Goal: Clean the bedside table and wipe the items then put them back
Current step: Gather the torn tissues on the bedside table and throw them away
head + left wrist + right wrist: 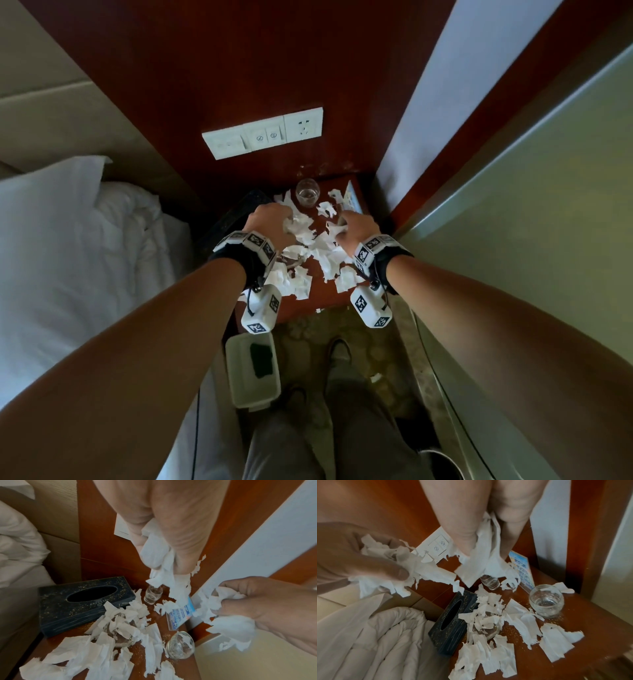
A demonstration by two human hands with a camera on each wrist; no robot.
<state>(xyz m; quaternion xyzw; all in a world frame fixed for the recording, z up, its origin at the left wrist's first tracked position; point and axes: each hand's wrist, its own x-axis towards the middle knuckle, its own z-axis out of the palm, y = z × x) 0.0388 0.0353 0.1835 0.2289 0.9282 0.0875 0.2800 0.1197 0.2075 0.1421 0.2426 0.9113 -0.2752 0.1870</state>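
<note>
Torn white tissue scraps (322, 246) litter the red-brown bedside table (329, 298). My left hand (270, 222) grips a wad of scraps (159, 555) above the table's back. My right hand (356, 226) holds another bunch (481, 555) just to the right. On the table stand a black tissue box (82, 604), a small glass (152, 595) at the back, a round glass (546, 605) on the right, and a third glass (120, 632) half buried in scraps. A blue card (180, 614) leans by the right wall. Fine crumbs dot the wood.
A bed with a white duvet (85, 257) lies to the left. A white switch panel (263, 137) sits on the wooden wall behind. On the floor in front stands a white bin (251, 370) with something dark inside. A wall closes the right side.
</note>
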